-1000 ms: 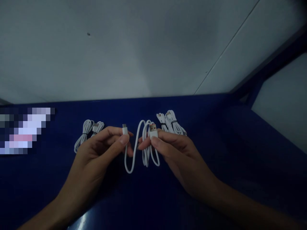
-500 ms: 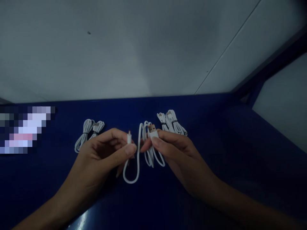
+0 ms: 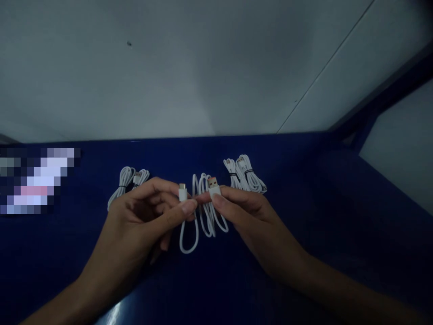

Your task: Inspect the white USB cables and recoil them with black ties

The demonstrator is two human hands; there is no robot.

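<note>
Item: one white cable, held above the blue tabletop between both our hands, its loops hanging down between them. Left hand: grip pinching the small plug; right hand: grip pinching the larger USB plug, the two plugs near each other. Also on the tabletop: one tied cable bundle behind the left hand, a second tied bundle behind the right.

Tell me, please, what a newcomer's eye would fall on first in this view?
First, the loose white charging cable at centre, held over the dark blue tabletop: the left hand pinches its small plug, the right hand its wider USB plug. Behind the hands lie a tied white cable bundle on the left and more tied white bundles on the right.
</note>
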